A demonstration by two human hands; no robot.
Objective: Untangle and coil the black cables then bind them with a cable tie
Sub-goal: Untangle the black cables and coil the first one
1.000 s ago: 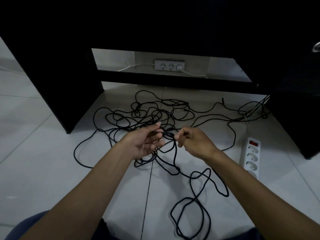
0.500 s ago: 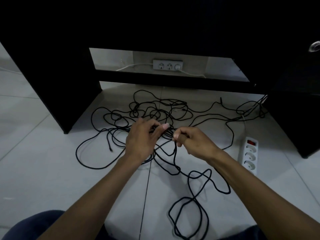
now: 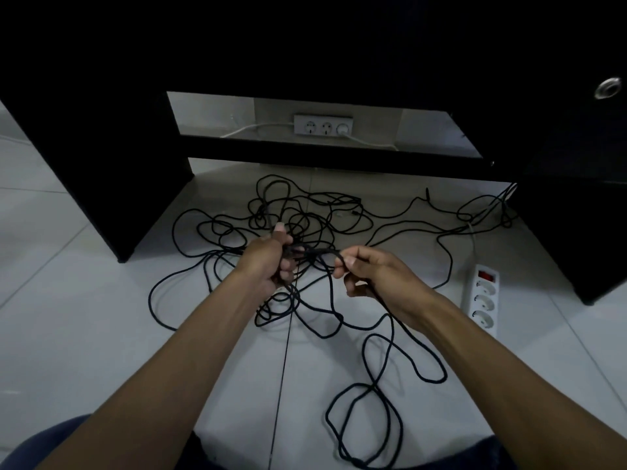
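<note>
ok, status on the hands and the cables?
Left hand grips a cable bunch; right hand pinches one strand. Black cables mostly tangled on floor, uncoiled. No cable tie seen.

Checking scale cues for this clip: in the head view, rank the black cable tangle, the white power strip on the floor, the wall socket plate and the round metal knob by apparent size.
1. black cable tangle
2. white power strip
3. wall socket plate, farther off, so true size is unsure
4. round metal knob

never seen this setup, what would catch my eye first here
First, the black cables, a tangled sprawl across the pale tiled floor under a dark desk. At its middle, the left hand grips a bunch of strands while the right hand pinches one. A white power strip lies at right.
</note>
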